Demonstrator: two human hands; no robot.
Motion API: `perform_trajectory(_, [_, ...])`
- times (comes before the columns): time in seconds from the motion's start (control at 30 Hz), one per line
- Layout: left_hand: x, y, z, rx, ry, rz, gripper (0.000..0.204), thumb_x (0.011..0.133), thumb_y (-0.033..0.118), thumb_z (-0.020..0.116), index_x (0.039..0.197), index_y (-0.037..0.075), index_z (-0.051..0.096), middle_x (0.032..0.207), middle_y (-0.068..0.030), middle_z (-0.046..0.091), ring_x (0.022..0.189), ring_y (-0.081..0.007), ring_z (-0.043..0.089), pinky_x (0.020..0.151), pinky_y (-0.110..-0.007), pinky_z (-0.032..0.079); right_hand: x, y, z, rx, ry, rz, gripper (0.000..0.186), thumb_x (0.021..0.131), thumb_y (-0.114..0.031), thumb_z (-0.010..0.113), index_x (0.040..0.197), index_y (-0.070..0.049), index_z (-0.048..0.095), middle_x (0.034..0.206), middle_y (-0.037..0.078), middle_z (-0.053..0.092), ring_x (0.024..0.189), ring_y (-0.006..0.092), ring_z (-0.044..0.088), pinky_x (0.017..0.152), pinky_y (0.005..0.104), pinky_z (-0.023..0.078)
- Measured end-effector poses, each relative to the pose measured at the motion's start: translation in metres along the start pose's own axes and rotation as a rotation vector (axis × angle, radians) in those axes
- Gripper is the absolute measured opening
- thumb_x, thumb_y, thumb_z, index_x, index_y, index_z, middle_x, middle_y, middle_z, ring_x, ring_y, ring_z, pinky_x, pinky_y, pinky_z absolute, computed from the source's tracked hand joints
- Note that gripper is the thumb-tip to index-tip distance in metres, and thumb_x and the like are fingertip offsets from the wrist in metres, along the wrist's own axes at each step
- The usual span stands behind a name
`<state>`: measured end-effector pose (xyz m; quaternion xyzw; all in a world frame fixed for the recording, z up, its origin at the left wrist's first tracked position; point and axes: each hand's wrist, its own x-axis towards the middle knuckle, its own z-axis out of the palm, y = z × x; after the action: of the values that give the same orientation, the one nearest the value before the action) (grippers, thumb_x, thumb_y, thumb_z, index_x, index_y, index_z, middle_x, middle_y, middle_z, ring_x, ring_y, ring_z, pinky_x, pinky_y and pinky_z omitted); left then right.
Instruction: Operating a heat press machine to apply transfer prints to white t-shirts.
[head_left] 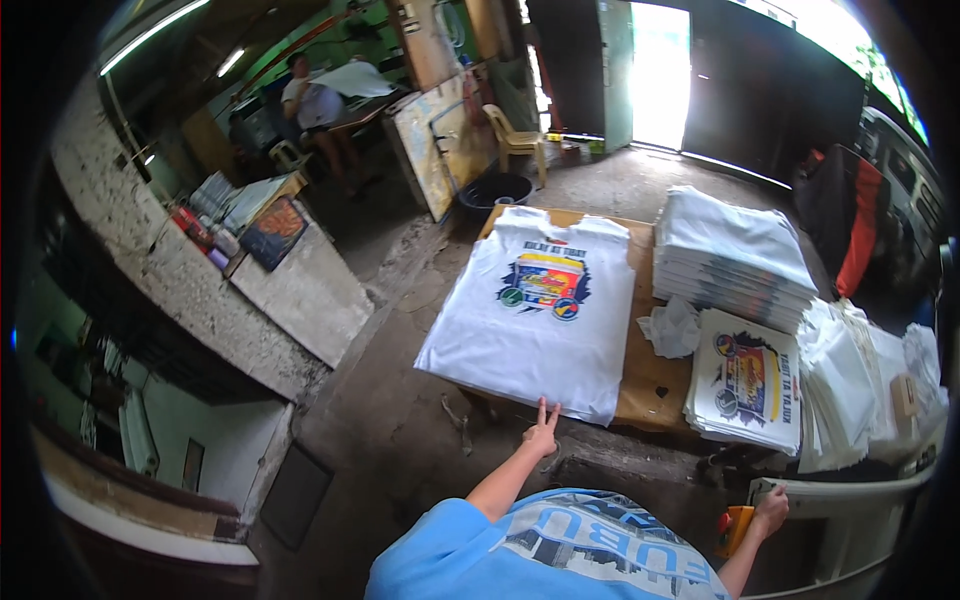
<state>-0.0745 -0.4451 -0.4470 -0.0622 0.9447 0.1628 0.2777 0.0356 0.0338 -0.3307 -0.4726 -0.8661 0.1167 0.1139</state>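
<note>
My left hand [541, 436] reaches to the near edge of a stack of white printed shirts [572, 365]. Two of its fingers are stretched out and spread, touching the hem, and nothing is held. The top sleeveless shirt lies flat, with a colourful print near its neck. Off to the right, my right hand [771, 511] is closed at the end of a pale metal bar [835, 495]; part of its grip is hidden. A yellow control box with a red button [735, 530] hangs beside that wrist.
On the brown table [645, 375] are a tall pile of folded shirts [730, 245], crumpled white cloth [672, 328] and a smaller printed stack [742, 380]. White cloth bundles [845, 370] lie at right. Beyond stand a black tub [497, 190], a chair [517, 140] and another person [318, 105].
</note>
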Motion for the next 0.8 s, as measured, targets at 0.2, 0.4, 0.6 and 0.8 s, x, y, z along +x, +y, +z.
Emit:
perform_trajectory(0.2, [0.000, -0.002, -0.007, 0.014, 0.004, -0.016, 0.092, 0.068, 0.009, 0.056, 0.134, 0.031, -0.005, 0.137, -0.0134, -0.021, 0.103, -0.0297, 0.051, 0.077, -0.037, 0.046, 0.004, 0.007, 0.010, 0.005, 0.026, -0.028, 0.061, 0.088, -0.045, 0.023, 0.085, 0.004, 0.060, 0.085, 0.025, 0.059, 0.083, 0.0404, 0.055, 0.074, 0.0459, 0.044])
perform_trajectory(0.4, [0.033, -0.012, -0.015, 0.058, 0.083, 0.089, 0.080, 0.070, 0.011, 0.052, 0.135, 0.025, 0.010, 0.139, -0.0200, -0.006, 0.101, -0.0346, 0.051, 0.081, -0.039, 0.044, 0.012, 0.010, 0.018, -0.077, 0.018, -0.016, 0.061, 0.087, -0.047, 0.023, 0.084, 0.001, 0.061, 0.081, 0.023, 0.060, 0.078, 0.0398, 0.056, 0.069, 0.0469, 0.046])
perform_trajectory(0.6, [0.042, -0.016, -0.044, 0.015, -0.181, -0.145, 0.087, 0.069, 0.014, 0.055, 0.135, 0.028, 0.000, 0.138, -0.0185, -0.013, 0.115, -0.0320, 0.040, 0.087, -0.039, 0.041, 0.018, 0.018, 0.025, -0.083, 0.027, -0.034, 0.061, 0.088, -0.046, 0.023, 0.084, 0.001, 0.062, 0.080, 0.023, 0.060, 0.078, 0.0399, 0.056, 0.069, 0.0475, 0.046])
perform_trajectory(0.8, [0.059, -0.008, -0.054, 0.116, -0.335, -0.209, 0.090, 0.069, 0.021, 0.057, 0.135, 0.026, -0.005, 0.137, -0.0214, -0.013, 0.122, -0.0337, 0.028, 0.094, -0.041, 0.033, 0.014, 0.017, 0.024, -0.082, 0.049, -0.048, 0.061, 0.088, -0.045, 0.023, 0.081, 0.001, 0.061, 0.078, 0.023, 0.060, 0.076, 0.0397, 0.057, 0.067, 0.0473, 0.046])
